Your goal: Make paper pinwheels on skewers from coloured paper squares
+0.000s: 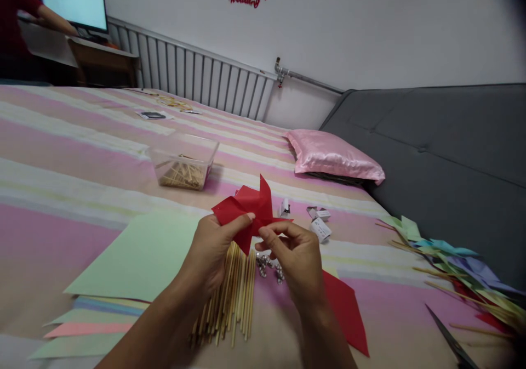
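Observation:
A red paper pinwheel (251,204) with pointed, folded blades is held up in front of me. My left hand (217,243) grips it from the left, thumb pressed near its centre. My right hand (293,251) pinches at the pinwheel's lower right edge; whether something small sits between those fingertips, I cannot tell. Below both hands lies a bundle of thin wooden sticks (233,297). Small silvery metal pieces (269,266) rest beside the sticks, partly hidden by my right hand. A red paper sheet (347,311) lies to the right, under my right forearm.
Stacked coloured paper (139,254) spreads at left. Beyond it stands a clear plastic box (184,163) of short sticks. Small white boxes (320,229) lie ahead. Scissors (450,336) and finished pinwheels (464,265) are at right; a pink pillow (335,152) lies behind. Another person's arm (55,21) shows far left.

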`<state>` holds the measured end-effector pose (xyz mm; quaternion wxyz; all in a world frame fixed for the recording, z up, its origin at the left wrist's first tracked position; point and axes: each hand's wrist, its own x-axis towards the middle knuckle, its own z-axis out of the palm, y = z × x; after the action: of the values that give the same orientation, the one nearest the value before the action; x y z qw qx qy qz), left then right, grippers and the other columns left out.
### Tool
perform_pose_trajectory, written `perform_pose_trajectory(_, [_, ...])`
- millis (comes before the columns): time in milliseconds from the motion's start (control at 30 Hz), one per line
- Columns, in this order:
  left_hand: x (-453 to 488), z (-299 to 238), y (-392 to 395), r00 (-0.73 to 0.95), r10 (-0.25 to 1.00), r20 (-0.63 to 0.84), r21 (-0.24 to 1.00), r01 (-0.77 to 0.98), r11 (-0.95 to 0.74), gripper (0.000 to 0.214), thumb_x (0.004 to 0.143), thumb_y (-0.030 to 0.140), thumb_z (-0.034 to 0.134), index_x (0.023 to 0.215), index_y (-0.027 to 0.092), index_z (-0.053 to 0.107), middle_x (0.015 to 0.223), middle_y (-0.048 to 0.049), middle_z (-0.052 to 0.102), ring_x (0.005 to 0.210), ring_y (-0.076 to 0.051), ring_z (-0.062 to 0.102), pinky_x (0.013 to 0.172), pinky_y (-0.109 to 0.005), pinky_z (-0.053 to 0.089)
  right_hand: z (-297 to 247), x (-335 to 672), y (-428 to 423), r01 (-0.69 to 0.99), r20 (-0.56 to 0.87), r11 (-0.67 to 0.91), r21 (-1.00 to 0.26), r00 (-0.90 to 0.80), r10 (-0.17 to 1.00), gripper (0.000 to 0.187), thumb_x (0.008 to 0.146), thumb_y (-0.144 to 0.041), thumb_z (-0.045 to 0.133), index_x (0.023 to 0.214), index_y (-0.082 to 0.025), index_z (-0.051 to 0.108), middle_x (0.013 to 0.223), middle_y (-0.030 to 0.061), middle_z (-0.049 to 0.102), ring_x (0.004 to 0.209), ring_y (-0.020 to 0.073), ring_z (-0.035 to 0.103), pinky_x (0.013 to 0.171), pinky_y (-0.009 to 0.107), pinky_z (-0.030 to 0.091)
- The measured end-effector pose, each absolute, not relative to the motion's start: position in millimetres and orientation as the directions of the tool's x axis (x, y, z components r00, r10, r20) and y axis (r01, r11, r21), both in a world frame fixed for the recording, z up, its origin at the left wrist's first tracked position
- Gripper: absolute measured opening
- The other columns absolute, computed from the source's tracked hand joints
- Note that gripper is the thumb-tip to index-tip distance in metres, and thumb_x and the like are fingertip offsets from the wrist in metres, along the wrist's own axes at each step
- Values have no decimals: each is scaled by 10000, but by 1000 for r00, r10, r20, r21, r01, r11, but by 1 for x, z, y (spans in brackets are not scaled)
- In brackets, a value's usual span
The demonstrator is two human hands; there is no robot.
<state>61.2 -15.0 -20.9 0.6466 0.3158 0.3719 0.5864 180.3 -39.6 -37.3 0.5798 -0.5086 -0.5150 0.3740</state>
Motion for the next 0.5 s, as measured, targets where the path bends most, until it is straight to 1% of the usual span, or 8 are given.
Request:
perform_pose_trajectory(167, [62,-26,-14,36,996,-85,850,-518,92,181,577,181,770,739,131,705,623,4,671,578,-123,576,583,-223,437,-37,177,-40,54,202,195,-979,272,941,199,718,-350,712,677,-173,629,593,2,660,552,157,672,446,202,435])
perform_pose_trajectory(267, [62,-28,-15,70,996,-60,846,-526,88,184,600,179,768,770,135,711,629,9,662,607,-125,585,606,-224,445,-39,176,-40,53,195,188,-981,310,931,217,723,-358,710,674,-175,604,559,-11,641,539,149,666,436,190,418])
perform_pose_trajectory(500, [62,-30,-13,87,995,-46,879,-470,82,259,611,205,774,851,122,723,706,-27,694,698,-161,614,688,-257,460,-44,177,-38,13,207,216,-976,343,916,229,734,-353,706,672,-174,577,514,-24,616,510,146,655,426,191,411])
